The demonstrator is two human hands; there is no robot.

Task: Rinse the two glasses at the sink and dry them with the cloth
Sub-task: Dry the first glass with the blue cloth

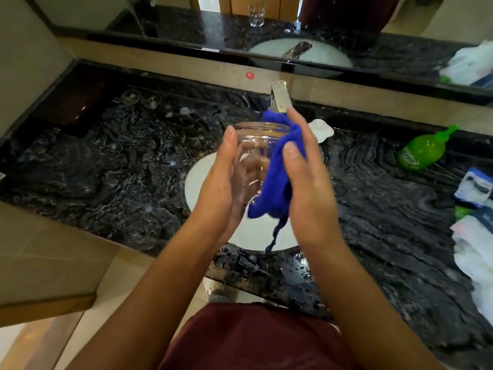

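Note:
Over the white sink basin (197,180), my left hand (221,182) grips a clear glass (253,134) from its left side; my fingers show through the wall of the glass. My right hand (309,188) holds a blue cloth (276,182) between thumb and fingers and presses it against the glass's right side. A strand of the cloth hangs down toward the basin. A second clear glass (142,231) stands on the dark marble counter near its front edge, left of the sink.
The chrome tap (280,98) is just behind my hands, with a white dish (322,130) beside it. On the right of the counter lie a green bottle (424,150), some packets (474,188) and a white plastic bag (477,252). A mirror runs along the back wall.

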